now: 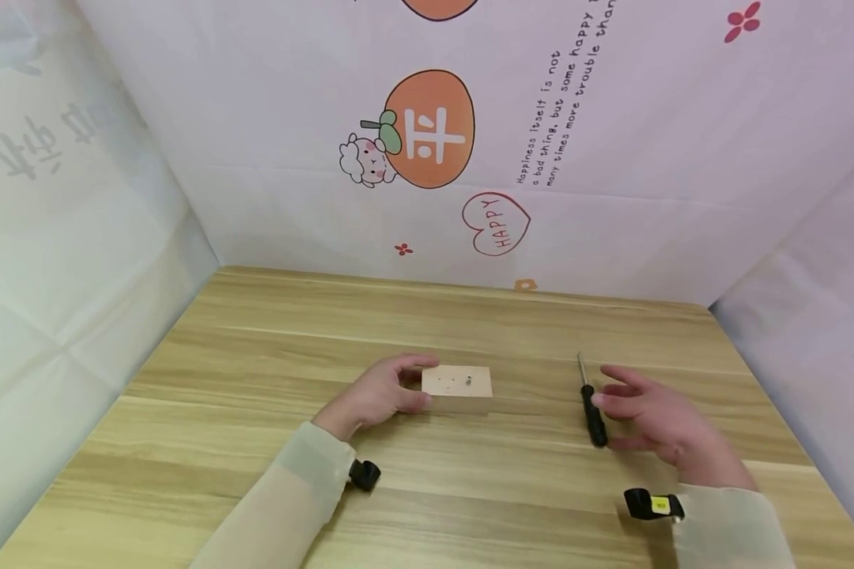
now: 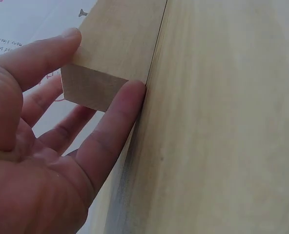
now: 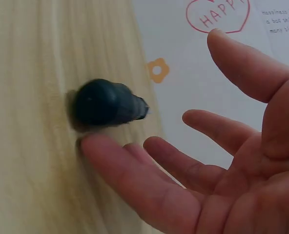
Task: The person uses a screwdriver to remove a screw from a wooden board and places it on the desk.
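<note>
A pale wooden block (image 1: 455, 382) lies on the table, with small holes in its top and a screw (image 1: 468, 380) standing up near its right end. My left hand (image 1: 387, 391) holds the block's left end between the thumb and fingers. The left wrist view shows fingertips on the edges of the block (image 2: 113, 44) at its near end. To the right lies a screwdriver (image 1: 592, 411) with a black handle, its metal shaft pointing away from me. Beside it is my right hand (image 1: 655, 415), fingers spread; in the right wrist view a fingertip is right at the handle (image 3: 100, 105).
The wood-grain table (image 1: 327, 316) meets a white printed cloth (image 1: 292, 158) along its back edge. More cloth hangs at the left (image 1: 64, 276) and right sides. Each wrist wears a black strap mount (image 1: 364, 475).
</note>
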Demonstrator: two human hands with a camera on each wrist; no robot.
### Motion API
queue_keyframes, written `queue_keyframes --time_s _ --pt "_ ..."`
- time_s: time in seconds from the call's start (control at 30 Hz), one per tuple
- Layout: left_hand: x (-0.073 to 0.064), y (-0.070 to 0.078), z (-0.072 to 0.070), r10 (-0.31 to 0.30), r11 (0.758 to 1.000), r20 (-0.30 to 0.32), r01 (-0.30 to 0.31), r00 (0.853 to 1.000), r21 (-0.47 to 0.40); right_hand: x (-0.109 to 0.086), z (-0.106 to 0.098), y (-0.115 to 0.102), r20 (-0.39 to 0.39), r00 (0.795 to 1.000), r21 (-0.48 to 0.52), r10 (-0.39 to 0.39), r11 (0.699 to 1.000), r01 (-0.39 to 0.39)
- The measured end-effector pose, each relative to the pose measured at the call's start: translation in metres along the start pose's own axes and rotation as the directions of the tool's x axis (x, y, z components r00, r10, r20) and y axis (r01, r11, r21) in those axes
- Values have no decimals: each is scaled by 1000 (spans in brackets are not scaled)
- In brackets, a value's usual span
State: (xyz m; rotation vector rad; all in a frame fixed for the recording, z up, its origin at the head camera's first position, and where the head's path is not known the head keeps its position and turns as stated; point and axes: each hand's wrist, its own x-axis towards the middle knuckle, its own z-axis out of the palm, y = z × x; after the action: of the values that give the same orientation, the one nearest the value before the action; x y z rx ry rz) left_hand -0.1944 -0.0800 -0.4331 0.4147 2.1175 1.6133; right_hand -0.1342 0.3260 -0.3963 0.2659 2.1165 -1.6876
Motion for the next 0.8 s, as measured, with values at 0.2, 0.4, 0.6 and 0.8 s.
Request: queue_keyframes --time_s 0.2,0.4,0.6,0.8 --pt "1 0 2 -16 998 1 16 1000 -68 4 8 3 -20 999 -33 27 999 -28" --pt "-1 2 2 -25 995 -1 25 1000 -92 7 15 2 -25 999 -107 25 994 -28" --pt "-3 3 1 -21 994 13 22 1000 -112 9 20 -1 -56 998 -150 26 988 -34" --pt "-2 4 2 -34 991 18 36 999 -129 10 22 -1 -62 998 -204 14 979 -27"
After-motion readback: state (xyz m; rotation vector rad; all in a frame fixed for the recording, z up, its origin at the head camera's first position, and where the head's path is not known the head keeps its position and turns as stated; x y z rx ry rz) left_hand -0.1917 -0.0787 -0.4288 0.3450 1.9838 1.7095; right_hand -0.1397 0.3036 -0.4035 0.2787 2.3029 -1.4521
